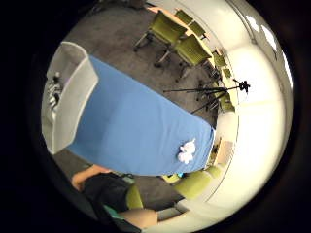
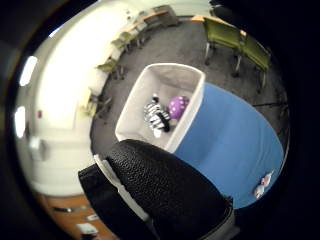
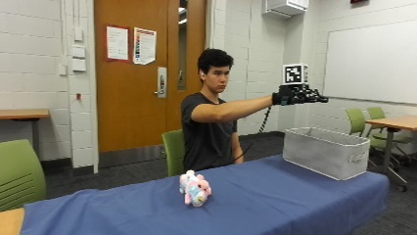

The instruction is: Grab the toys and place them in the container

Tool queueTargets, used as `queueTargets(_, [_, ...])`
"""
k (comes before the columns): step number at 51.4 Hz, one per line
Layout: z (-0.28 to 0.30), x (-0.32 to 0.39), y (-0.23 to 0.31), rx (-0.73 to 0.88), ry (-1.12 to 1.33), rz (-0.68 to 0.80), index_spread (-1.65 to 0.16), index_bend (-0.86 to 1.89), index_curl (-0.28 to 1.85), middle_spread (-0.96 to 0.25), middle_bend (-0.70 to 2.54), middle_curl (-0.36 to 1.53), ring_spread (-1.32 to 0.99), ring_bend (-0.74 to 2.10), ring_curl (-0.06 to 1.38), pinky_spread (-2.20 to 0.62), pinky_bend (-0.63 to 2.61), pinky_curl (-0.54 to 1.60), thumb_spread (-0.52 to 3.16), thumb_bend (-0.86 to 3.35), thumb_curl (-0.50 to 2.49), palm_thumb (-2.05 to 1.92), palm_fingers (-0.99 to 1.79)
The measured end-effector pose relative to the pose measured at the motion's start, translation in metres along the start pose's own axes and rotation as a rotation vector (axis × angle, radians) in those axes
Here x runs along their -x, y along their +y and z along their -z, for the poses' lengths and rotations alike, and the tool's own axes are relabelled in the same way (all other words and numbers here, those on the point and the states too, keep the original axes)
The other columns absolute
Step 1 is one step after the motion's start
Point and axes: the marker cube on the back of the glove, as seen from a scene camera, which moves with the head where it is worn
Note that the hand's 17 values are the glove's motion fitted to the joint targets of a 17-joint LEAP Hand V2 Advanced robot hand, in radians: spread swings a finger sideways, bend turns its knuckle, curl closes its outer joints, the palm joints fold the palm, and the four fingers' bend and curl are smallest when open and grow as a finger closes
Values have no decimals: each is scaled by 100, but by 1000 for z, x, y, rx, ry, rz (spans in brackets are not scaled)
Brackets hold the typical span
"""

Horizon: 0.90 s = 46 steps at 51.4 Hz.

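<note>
Seated behind a long table covered in a blue cloth (image 3: 273,196), right arm stretched out level toward the container end. Black-gloved right hand (image 3: 296,95) raised high above the grey fabric container (image 3: 326,152), well clear of its rim, fingers extended forward and fairly straight, holding nothing and touching nothing. In the thumb side palm view, a broad black glove finger (image 2: 165,195) fills the near part, with the container (image 2: 197,107) open below it.

Left to right along the table in the outside view: pink, white and pale blue plush toy (image 3: 195,188) lying near the middle of the cloth, toward the front edge, well apart from the hand and from the container; then bare blue cloth; then the rectangular grey container at the right end of the table, close to the back corner.

Inside the container, seen from the thumb side: a black-and-white striped plush toy (image 2: 157,116) and, touching it, a purple ball with pale dots (image 2: 178,106), both on the bottom at one end.

From the little finger side, the plush toy (image 1: 187,151) near the far end of the cloth, the container (image 1: 68,97) at the opposite end.

Two sheets of paper (image 3: 131,44) on the wooden door; writing too small to read.
</note>
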Motion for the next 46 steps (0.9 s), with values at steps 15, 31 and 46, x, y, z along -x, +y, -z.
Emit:
queueTargets(15, [27,-151,91,-34,37,-204,-28,14,46,-9,30,37,-22,23,23,-4,58,29,97,-15,0,-24,-5])
queueTargets(31, [-4,-305,191,-41,53,-471,-31,17,42,-12,31,39,-27,25,26,-4,57,31,96,-14,0,-22,3])
queueTargets(46, [-99,-363,235,59,12,-571,-32,18,42,-14,30,40,-30,24,28,-4,57,32,98,-13,1,-20,5])
